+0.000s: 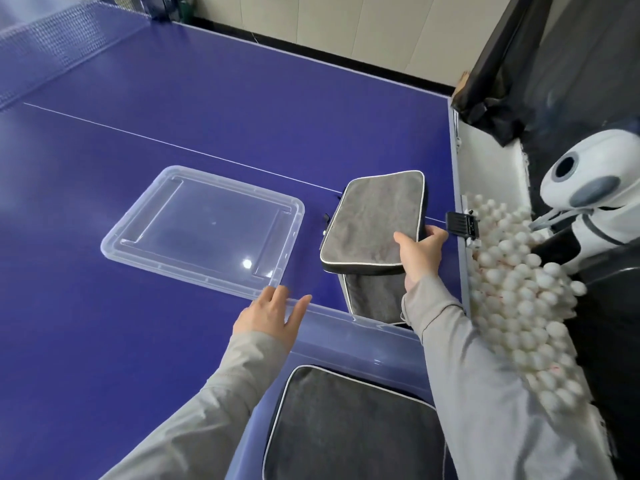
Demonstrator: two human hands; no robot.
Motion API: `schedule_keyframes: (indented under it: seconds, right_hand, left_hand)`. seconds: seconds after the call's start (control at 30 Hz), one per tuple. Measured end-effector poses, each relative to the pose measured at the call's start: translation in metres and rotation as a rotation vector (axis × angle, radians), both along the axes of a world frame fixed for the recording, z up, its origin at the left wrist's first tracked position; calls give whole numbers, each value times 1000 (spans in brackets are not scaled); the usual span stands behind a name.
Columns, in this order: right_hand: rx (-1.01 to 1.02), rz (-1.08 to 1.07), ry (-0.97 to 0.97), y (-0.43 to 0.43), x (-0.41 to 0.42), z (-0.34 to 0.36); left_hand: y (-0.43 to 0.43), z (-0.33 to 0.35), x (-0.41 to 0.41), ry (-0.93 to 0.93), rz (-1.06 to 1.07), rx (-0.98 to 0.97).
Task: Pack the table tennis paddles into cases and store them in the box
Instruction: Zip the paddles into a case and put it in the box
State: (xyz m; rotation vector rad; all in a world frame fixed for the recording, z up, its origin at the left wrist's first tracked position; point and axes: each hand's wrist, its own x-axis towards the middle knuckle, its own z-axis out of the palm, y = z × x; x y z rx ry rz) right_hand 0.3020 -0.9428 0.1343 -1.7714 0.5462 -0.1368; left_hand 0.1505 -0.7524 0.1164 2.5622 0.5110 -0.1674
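Item: one blue bench (173,133), a table tennis top with white lines, its net (52,46) at the far left. At the near edge stands one clear plastic box (346,318), lid off. One clear lid (204,230) lies flat on the bench, beyond the box and to its left, apart from it. In the box, at its near end, lies one dark grey case (346,427) with white piping, flat. A second grey case (374,216), same pattern, is held tilted over the bench just beyond the box's far rim. Beneath it a further grey panel (374,299) reaches down behind that rim. Whether this is the hanging half of the held case or another case cannot be told. Right hand (420,252): closed on the near right corner of the second grey case, thumb on top, fingers underneath. Left hand (273,317): open, fingers straight, resting on the box's far rim at its left corner. No bare paddle is in view, so any paddles are judged to be inside the cases. Off the bench's right edge are a heap of white balls (519,306), a white ball machine (588,181) and a black clamp (462,225) on the edge. Progress, as judged: late stage. One case is stored and one is in hand close to the box. What remains is laying that case inside and, probably, fitting the lid.
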Motion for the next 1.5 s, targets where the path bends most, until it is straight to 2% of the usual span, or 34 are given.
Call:
schedule_keyframes:
  seconds: [0.13,0.2,0.27,0.33,0.43,0.53,0.67,0.8,0.9,1.03,1.13,1.23,1.37,1.5]
  right_hand:
    - [108,29,-165,14,-49,33]
    - [105,42,-204,28,-80,47]
    - [100,68,-224,49,-114,60]
    - [180,125,-261,78,-149,69]
    - [289,243,-262,129,-204,72]
    - [280,358,-228,186,-261,66]
    - [167,463,-181,256,-326,45]
    - [8,537,-95,317,-365,20]
    - [-200,545,-217,359,-375,28]
    - [-318,636,-483,415,-354,72]
    - [-362,692,-583,455,-328,106]
    - [-414,775,-520,486,-299,125]
    - [-508,986,-276,506,-261,131]
    - [-420,1040,-208,516,-232,127]
  left_hand:
    - [21,7,-11,-269,157,-333]
    - [38,20,-20,-328,239,-479]
    - [61,33,-30,-344,348,-691]
    - [89,47,-39,-356,424,-916]
    - [140,67,-64,-318,400,-1106]
    - [193,81,-104,-302,432,-1234]
    - [264,83,-169,-415,491,-1161]
    - [325,75,-224,-485,460,-1113]
    - [364,67,-251,-480,409,-888]
    - [406,67,-268,-399,284,-515]
    - [429,68,-269,-364,190,-350]
    - [450,67,-263,-335,100,-222]
    - [477,64,-244,-353,-25,-113]
    - [502,67,-217,-327,-109,-73]
